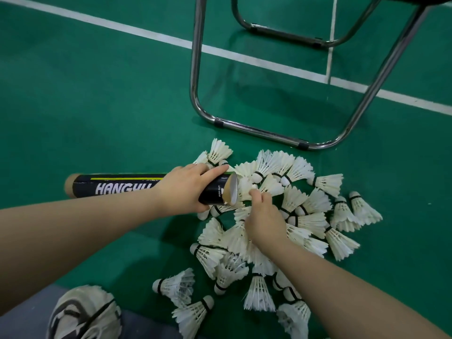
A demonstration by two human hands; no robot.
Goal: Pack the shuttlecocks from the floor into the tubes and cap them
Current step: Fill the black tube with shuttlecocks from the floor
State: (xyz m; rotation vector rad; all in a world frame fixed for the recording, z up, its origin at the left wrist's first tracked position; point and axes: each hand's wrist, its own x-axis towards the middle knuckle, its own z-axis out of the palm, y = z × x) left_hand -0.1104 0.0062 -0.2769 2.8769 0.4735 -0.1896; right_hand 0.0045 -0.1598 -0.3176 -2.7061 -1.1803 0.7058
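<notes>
A black cardboard tube [115,186] with white lettering lies nearly level above the green floor, its open end pointing right at the pile. My left hand [188,187] grips the tube near that open mouth. Several white feather shuttlecocks [310,216] lie heaped on the floor to the right and below. My right hand [263,216] reaches into the heap and pinches one shuttlecock [247,189] just in front of the tube's mouth. No cap is in view.
A chrome tubular chair frame [259,132] stands on the floor just beyond the pile. White court lines [146,33] cross the green floor at the back. My grey-and-white shoe [85,314] sits at the lower left, close to a few stray shuttlecocks [176,286].
</notes>
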